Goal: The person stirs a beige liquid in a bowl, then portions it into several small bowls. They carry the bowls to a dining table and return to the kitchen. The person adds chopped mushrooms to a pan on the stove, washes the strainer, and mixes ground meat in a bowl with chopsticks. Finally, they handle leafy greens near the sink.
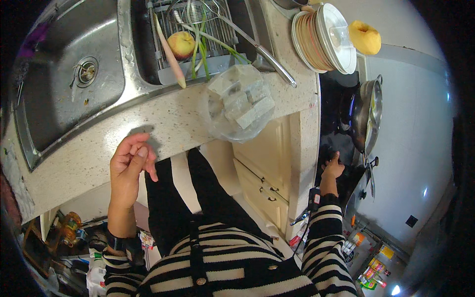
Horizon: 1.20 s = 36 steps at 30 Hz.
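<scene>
My left hand (pixel 133 159) hovers over the front edge of the speckled countertop (pixel 174 118), fingers loosely curled and apart, holding nothing. To its right, a clear bowl (pixel 213 124) holds several whitish blocks (pixel 237 104) that look like tofu; it sits near the counter's edge. My right hand (pixel 334 169) reaches to the front of the black glass cooktop (pixel 334 143), fingers at a dark part, perhaps a knob; its grip is unclear. Beyond that hand, a steel wok (pixel 360 115) stands on the cooktop with pale green and white food inside.
Left is a steel sink (pixel 107 70). A drying rack (pixel 219 67) in the second basin holds an apple-like fruit (pixel 181 45), scallions (pixel 203 48) and a wire skimmer (pixel 241 31). Stacked plates (pixel 315 41) stand beside the cooktop, near a peeled yellow piece of produce (pixel 365 37). Below are cabinet drawers (pixel 259 178).
</scene>
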Each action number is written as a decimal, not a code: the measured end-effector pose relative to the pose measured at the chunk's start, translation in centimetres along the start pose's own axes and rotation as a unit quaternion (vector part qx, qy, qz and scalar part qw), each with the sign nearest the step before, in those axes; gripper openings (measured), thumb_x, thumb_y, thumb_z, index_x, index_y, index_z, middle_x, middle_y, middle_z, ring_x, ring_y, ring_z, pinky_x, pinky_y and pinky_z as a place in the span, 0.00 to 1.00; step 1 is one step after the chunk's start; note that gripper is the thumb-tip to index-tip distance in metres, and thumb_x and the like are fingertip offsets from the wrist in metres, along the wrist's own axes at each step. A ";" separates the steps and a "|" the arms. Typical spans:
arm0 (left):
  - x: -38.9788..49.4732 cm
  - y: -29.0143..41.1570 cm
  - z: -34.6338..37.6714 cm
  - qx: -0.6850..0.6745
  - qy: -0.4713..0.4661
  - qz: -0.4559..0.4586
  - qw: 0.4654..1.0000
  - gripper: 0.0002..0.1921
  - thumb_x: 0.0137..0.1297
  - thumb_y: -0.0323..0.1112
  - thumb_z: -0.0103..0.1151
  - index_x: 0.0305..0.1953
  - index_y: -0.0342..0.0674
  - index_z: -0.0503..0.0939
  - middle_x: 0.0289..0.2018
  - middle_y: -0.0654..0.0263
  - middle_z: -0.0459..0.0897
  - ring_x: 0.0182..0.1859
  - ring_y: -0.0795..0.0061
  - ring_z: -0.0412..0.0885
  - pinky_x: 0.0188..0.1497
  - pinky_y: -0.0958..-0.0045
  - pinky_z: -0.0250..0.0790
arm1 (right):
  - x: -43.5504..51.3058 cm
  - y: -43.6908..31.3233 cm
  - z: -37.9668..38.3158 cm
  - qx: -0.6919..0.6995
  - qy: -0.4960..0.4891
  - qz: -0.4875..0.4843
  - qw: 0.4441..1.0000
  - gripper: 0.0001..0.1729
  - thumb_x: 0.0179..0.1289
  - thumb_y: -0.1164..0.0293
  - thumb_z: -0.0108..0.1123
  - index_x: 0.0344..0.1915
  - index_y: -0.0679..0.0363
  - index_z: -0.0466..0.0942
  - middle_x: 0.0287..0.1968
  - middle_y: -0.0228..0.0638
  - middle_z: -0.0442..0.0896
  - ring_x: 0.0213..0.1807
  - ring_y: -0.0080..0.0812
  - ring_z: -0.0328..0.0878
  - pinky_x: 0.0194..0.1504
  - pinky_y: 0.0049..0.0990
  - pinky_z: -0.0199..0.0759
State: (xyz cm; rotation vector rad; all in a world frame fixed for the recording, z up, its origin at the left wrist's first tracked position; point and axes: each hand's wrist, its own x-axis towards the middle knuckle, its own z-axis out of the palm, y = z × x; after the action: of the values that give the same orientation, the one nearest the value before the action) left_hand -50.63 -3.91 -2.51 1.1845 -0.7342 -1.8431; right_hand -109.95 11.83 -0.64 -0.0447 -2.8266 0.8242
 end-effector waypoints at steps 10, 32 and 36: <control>-0.4 0.1 0.1 0.049 0.008 -0.012 0.999 0.13 0.73 0.33 0.45 0.52 0.36 0.74 0.30 0.66 0.77 0.24 0.80 0.73 0.22 0.77 0.71 | -5.9 0.2 -1.5 -0.123 0.020 -0.291 0.948 0.33 0.63 0.56 0.60 0.61 0.67 0.67 0.55 0.54 0.71 0.57 0.53 0.70 0.57 0.42 0.67; -0.3 9.3 4.6 0.187 -0.077 -0.006 0.979 0.11 0.73 0.37 0.46 0.45 0.38 0.75 0.27 0.69 0.76 0.23 0.82 0.71 0.22 0.79 0.67 | -19.2 -3.3 -10.4 -0.020 -0.188 -0.300 0.935 0.28 0.65 0.51 0.58 0.51 0.65 0.76 0.53 0.47 0.77 0.58 0.48 0.70 0.59 0.39 0.65; -0.6 9.6 4.3 0.187 -0.099 0.004 0.977 0.11 0.72 0.37 0.46 0.45 0.39 0.75 0.27 0.69 0.76 0.22 0.81 0.71 0.22 0.78 0.68 | -16.6 2.5 -11.4 -0.009 -0.111 -0.222 0.969 0.30 0.62 0.51 0.62 0.50 0.68 0.76 0.51 0.52 0.78 0.56 0.51 0.71 0.58 0.42 0.65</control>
State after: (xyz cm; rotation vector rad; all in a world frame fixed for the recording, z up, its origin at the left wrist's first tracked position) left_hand -51.45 -8.08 7.14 1.2342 -1.2384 -1.8850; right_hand -91.47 18.62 4.42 0.6921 -2.8669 0.7327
